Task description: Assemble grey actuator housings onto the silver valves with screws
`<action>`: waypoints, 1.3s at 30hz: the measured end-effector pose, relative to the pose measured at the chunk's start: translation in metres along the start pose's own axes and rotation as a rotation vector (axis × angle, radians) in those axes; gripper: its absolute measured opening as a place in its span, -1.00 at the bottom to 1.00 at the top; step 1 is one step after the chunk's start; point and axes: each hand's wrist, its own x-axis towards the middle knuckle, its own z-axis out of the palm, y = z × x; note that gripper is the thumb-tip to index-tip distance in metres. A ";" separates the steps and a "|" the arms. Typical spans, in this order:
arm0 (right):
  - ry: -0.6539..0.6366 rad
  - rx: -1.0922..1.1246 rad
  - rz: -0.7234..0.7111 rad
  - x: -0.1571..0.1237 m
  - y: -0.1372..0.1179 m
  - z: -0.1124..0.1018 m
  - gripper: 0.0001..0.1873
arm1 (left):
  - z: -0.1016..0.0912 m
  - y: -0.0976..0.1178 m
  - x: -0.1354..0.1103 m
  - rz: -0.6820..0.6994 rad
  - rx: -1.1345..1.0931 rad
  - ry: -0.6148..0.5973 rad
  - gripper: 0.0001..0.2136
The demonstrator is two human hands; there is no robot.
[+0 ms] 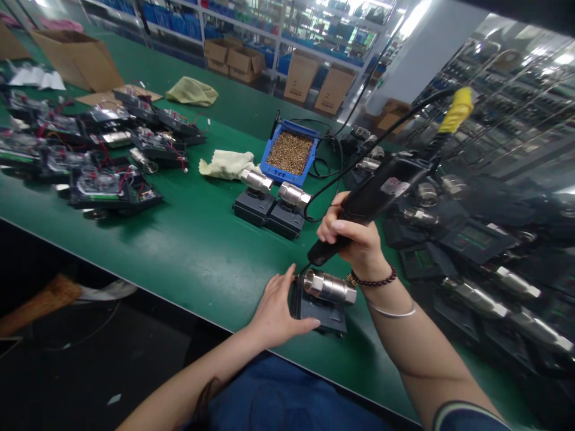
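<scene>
My right hand (353, 233) is wrapped round a black electric screwdriver (372, 191), which is tilted with its bit pointing down and left. The bit's tip meets the corner of a black box-shaped device (321, 314) topped by a shiny metal pipe fitting (330, 287). Against the left side of that device rests my left hand (281, 311), its thumb and fingers spread around the near corner. Two similar devices (269, 209) with metal fittings stand side by side just beyond. Whether a screw sits under the bit is too small to tell.
Behind the paired devices lies a blue bin (287, 152) of small brass-coloured screws, beside a pale cloth (229, 164). Opened black housings with wires (112, 185) crowd the table's left. Many finished-looking devices (476, 293) fill the right. The screwdriver's black cable (390, 126) loops overhead.
</scene>
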 end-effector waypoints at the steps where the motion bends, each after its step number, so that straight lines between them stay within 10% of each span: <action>1: -0.012 0.001 0.002 0.000 0.000 0.000 -0.66 | 0.000 0.000 0.000 0.003 0.001 0.000 0.04; 23: -0.150 0.069 0.026 0.002 0.011 0.000 -0.51 | -0.002 -0.003 0.000 0.009 -0.053 0.054 0.00; 32: 0.658 -0.094 -0.444 -0.060 -0.049 -0.061 -0.75 | -0.004 -0.008 0.002 0.029 -0.006 0.086 -0.11; 39: 0.726 -0.178 -0.325 -0.105 -0.012 -0.075 -0.67 | 0.011 -0.002 0.008 -0.003 0.070 0.187 -0.16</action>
